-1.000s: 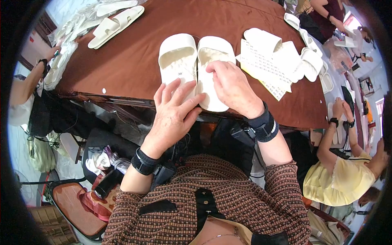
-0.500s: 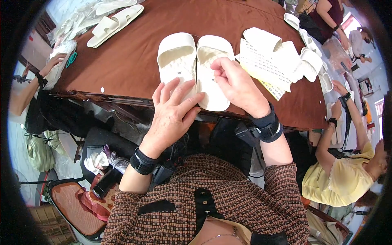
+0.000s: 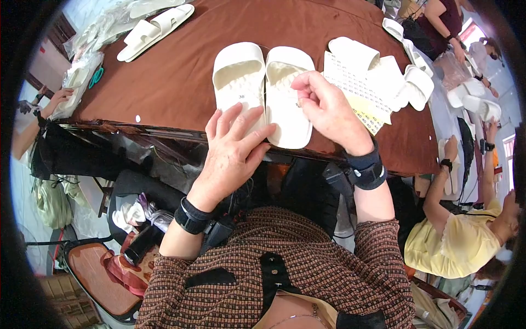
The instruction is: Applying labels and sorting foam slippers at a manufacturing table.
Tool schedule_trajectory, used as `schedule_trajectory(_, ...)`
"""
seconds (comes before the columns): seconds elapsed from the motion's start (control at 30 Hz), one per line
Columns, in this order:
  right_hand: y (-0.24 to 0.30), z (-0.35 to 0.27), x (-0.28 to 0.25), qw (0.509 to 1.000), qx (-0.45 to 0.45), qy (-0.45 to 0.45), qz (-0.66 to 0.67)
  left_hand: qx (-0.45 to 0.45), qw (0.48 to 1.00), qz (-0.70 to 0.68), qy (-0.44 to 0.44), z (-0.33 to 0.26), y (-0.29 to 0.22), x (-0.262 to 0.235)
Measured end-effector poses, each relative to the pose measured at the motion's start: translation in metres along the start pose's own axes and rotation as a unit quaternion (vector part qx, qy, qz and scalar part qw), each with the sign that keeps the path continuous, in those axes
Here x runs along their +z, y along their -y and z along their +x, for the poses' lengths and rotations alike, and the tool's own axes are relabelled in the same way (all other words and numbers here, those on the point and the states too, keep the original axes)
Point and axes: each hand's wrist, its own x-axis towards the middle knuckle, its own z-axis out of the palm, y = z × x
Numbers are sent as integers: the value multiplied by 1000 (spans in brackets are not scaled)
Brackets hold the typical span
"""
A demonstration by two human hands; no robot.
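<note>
Two white slide slippers lie side by side at the table's near edge, toes pointing away. My left hand (image 3: 233, 151) rests with its fingers spread over the heel part of the left slipper (image 3: 239, 59), just below a small printed mark on its insole. Over the right slipper (image 3: 289, 129), my right hand (image 3: 330, 115) holds thumb and forefinger together in a pinch. A tiny dark mark shows by its fingertips; whether something is between them is hidden. To the right of that hand lies a sheet of small number labels (image 3: 341, 74), with a yellowish lower part.
A brown cloth covers the table (image 3: 181, 82). More white slippers (image 3: 419, 88) lie at the right, with another slipper (image 3: 156, 33) at the far left near clear plastic bags (image 3: 104, 30). A co-worker in yellow (image 3: 455, 244) sits at the right; another person's hand (image 3: 57, 101) is at the left.
My right hand has shifted slightly right and down, its pinch drawn back across the right slipper's insole. My left hand has stayed in place. At the right, a co-worker's raised hand has moved.
</note>
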Motion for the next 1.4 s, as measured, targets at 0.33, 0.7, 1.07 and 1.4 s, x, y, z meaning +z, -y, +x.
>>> schedule_trajectory(0.33,-7,9,-16,979,-54,113,-161,0,1000,5,1,1,1,1)
schedule_trajectory(0.7,-5,6,-16,971,-86,80,-207,0,1000,7,-1,1,0,0)
schedule_trajectory(1.07,12,-24,-8,981,-98,4,-165,1,1000,15,5,0,0,0)
schedule_trajectory(1.4,19,-60,11,903,-167,-9,-396,5,1000,14,5,0,-1,1)
